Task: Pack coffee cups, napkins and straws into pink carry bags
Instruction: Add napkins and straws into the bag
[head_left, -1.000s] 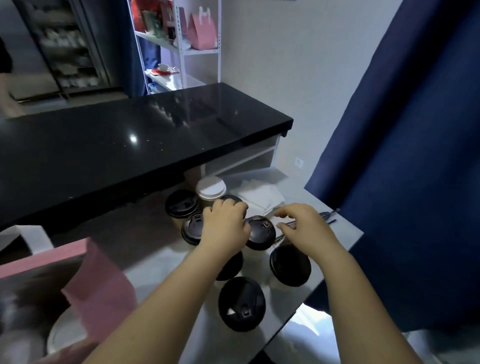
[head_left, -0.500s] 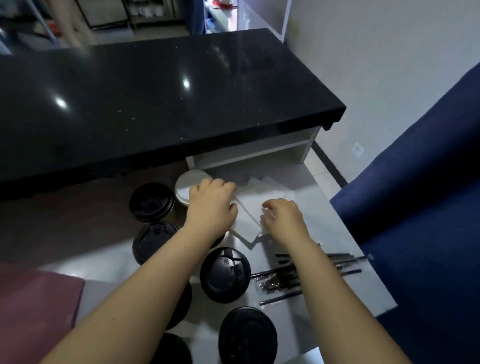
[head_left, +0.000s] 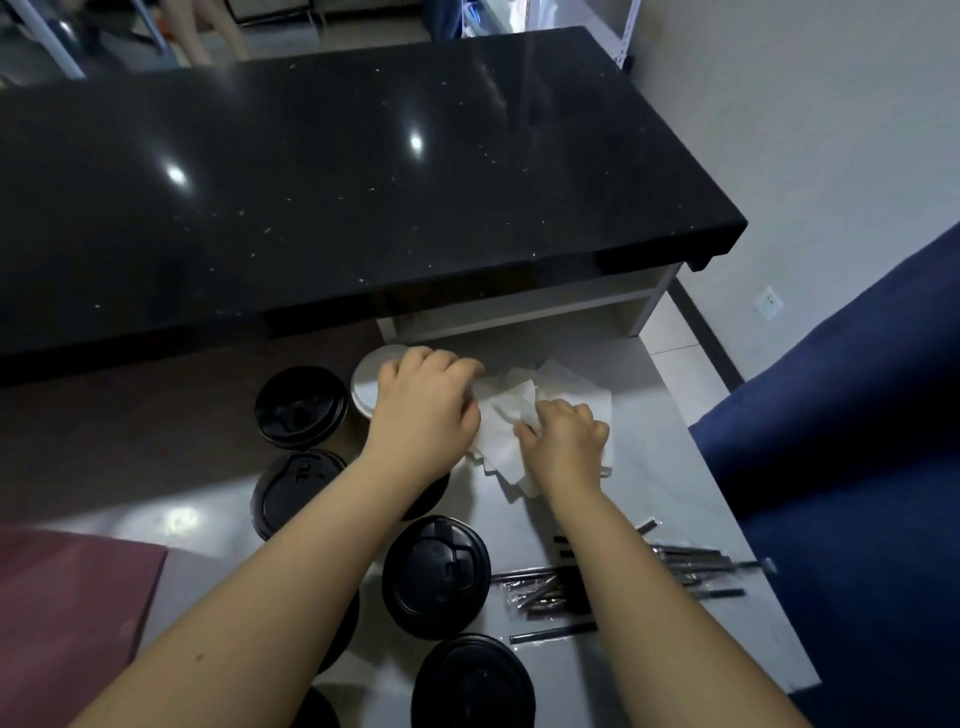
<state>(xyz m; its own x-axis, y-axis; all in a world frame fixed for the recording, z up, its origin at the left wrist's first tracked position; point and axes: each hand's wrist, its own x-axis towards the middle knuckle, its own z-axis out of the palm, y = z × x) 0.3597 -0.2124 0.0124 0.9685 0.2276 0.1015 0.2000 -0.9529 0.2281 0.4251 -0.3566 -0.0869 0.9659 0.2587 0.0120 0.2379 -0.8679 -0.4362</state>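
A long glossy black stone counter (head_left: 363, 182) with pale flecks fills the upper half of the head view. A broad mass of dark blue fabric (head_left: 857, 441) rises at the right. Below the counter's near edge lies a lower pale grey table (head_left: 670, 483), where all the packing goods sit. At the lower left corner one flat face of a pink carry bag (head_left: 67, 597) shows; its opening and contents are out of sight. Paper coffee cups with black plastic lids (head_left: 436, 577) stand clustered on the table's left and middle, all closed, so their contents are hidden. A cup with a round white lid (head_left: 366, 387) stands at the back, partly behind the left wrist. Thin black straws in clear wrappers (head_left: 540, 595) lie scattered near the table's right edge, crossed by the right forearm. A loose pile of white paper napkins (head_left: 506, 415) lies at the back of the table, just right of the white-lidded cup. The left hand (head_left: 421, 410) rests knuckles up, fingers curled onto the pile's left edge; whether it pinches a sheet cannot be told. The right hand (head_left: 563, 441) curls down on the pile, thumb and fingers pinching a raised napkin.
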